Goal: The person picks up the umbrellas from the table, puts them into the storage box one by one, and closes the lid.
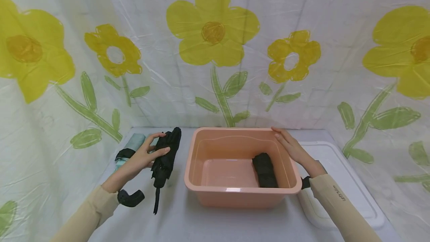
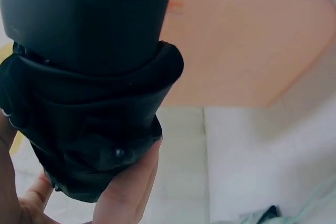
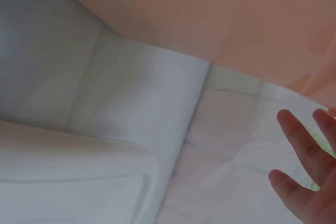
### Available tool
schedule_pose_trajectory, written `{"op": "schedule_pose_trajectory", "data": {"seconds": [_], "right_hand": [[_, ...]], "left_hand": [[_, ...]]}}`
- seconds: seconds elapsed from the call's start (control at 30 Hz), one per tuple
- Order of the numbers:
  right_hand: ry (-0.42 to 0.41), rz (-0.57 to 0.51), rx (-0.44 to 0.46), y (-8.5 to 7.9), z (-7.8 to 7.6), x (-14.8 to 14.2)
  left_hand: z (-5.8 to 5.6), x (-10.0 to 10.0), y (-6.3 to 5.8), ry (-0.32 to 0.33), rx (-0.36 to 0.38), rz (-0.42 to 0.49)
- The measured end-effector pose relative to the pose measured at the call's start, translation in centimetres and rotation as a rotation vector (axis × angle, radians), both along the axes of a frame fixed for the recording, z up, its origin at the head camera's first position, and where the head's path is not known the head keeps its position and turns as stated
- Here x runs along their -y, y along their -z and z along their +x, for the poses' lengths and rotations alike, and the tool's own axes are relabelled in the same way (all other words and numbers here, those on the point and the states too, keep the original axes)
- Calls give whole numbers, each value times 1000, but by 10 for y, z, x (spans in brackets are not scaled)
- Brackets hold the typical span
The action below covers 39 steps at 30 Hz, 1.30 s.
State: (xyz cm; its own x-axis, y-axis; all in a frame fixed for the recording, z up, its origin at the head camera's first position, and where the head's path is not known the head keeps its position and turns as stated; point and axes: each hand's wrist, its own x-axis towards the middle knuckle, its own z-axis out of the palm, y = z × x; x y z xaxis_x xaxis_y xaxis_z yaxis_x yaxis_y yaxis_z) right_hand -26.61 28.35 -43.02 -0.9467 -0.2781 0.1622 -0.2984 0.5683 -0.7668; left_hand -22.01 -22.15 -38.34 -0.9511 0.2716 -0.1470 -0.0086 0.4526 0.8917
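Note:
My left hand [image 1: 143, 155] grips a folded black umbrella [image 1: 170, 152] left of the pink-orange plastic bin [image 1: 191, 188]. The umbrella is held tilted, handle end toward me, a dark strap dangling from it. Close up in the left wrist view, fingers and thumb wrap its loose cloth below the thick handle [image 2: 84, 24]. My right hand [image 1: 291, 148] rests on the bin's far right rim, fingers extended; in the right wrist view several fingers [image 3: 304, 150] are spread near the bin wall. Inside the bin, at its right, lies a black rolled bundle [image 1: 265, 171].
Behind my left hand lies a light blue folded item [image 1: 136, 142] with a black band, partly hidden. A white lid [image 1: 356, 197] lies on the table at the bin's right. A flower-printed curtain [image 1: 161, 96] hangs behind the white table [image 1: 174, 219].

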Motion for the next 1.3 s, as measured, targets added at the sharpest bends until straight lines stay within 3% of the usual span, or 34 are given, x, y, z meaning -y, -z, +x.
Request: {"op": "schedule_pose_trajectory", "data": {"seconds": [0.27, 0.33, 0.43, 0.63, 1.0, 1.3], "right_hand": [[-9, 5, -22, 1, 0, 0], [-12, 1, -20, -9, 6, 4], [-11, -2, -20, -9, 7, 3], [-4, -1, -14, 5, -1, -2], [-6, 6, -19, 4, -1, -2], [-14, 4, -12, 2, -1, -1]], "left_hand": [[-3, -12, -18, 57, 15, 52], [-6, -17, -23, 66, 26, 86], [-8, -26, -27, 82, 41, 135], [-11, -45, -29, 85, 68, 178], [-13, -78, -34, 80, 146, 307], [-14, -97, -33, 57, 188, 343]]}}
